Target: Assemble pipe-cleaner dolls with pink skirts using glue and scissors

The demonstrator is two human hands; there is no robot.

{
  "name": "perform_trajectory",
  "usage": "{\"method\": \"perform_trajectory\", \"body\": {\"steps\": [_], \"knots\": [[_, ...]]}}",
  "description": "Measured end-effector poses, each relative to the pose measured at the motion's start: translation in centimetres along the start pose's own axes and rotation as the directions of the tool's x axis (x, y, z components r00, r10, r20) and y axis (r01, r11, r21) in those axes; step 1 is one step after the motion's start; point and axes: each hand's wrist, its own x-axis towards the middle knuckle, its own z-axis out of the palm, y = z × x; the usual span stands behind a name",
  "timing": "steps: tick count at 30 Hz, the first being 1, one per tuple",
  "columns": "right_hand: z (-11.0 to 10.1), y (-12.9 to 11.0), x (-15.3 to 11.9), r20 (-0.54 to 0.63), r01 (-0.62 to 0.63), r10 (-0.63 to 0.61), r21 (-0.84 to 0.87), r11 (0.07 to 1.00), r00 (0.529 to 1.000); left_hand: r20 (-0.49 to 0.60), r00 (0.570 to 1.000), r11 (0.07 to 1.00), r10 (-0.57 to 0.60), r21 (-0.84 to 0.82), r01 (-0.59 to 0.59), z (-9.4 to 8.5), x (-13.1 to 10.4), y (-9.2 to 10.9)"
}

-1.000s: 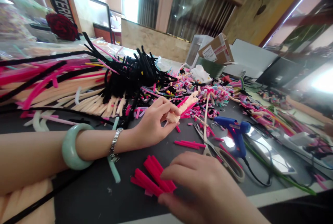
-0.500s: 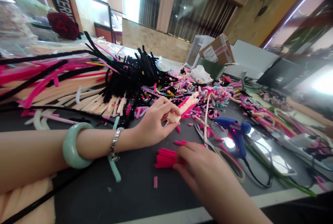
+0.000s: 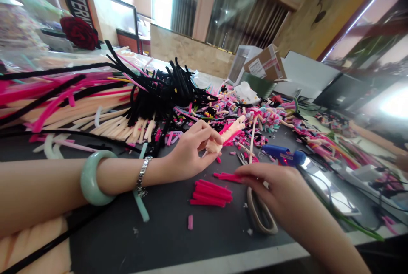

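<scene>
My left hand point(image 3: 194, 148) is closed around a small bundle of cream and pink pipe cleaners point(image 3: 235, 130), held above the dark table. The bundle's far end points up to the right. My right hand point(image 3: 279, 185) pinches the right end of short pink pipe cleaner pieces point(image 3: 227, 176) at table height; how many are in the fingers is partly hidden. Just below lies a neat pile of cut pink pieces point(image 3: 212, 193), apart from both hands. Scissors point(image 3: 269, 226) lie partly under my right hand, one grey handle loop showing.
A blue glue gun point(image 3: 280, 154) lies beyond my right hand, partly covered by it. Black pipe cleaners point(image 3: 172, 83) and cream ones point(image 3: 111, 123) are heaped at the left and back. A cardboard box point(image 3: 266, 63) stands behind. One pink scrap point(image 3: 190, 222) lies near the front.
My right hand has left the pile of pink pieces and moved right and slightly up to the separate pink pieces. The scissors' handle has shifted left. My left hand stays with its bundle.
</scene>
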Motion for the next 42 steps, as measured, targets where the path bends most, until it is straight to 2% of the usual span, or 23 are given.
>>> {"method": "perform_trajectory", "body": {"steps": [6,11,16,26,34,42], "knots": [[-1.6,2.0,0.5,-0.196,-0.022,0.006,-0.080,0.997,0.981,0.018,0.996,0.996,0.084,-0.016,-0.084,0.0,0.0,0.3],[-0.9,2.6,1.1,-0.328,-0.016,0.011,-0.011,1.000,0.945,0.051,0.972,0.971,0.231,0.045,-0.233,-0.1,0.0,0.5],[-0.4,2.4,1.4,-0.430,0.061,-0.077,-0.052,0.997,0.899,0.082,0.955,0.956,0.284,0.049,-0.289,-0.1,-0.1,0.6],[0.0,1.9,1.5,-0.425,0.116,-0.140,-0.082,0.990,0.894,0.174,0.919,0.934,0.353,-0.003,-0.358,-0.1,-0.5,0.6],[0.3,1.9,1.4,-0.434,0.115,-0.190,-0.192,0.975,0.880,0.189,0.904,0.919,0.384,0.018,-0.394,-0.2,-0.4,0.9],[0.3,1.9,1.3,-0.408,0.126,-0.204,-0.210,0.970,0.890,0.215,0.878,0.898,0.427,0.010,-0.439,-0.2,-0.3,1.3]]}}
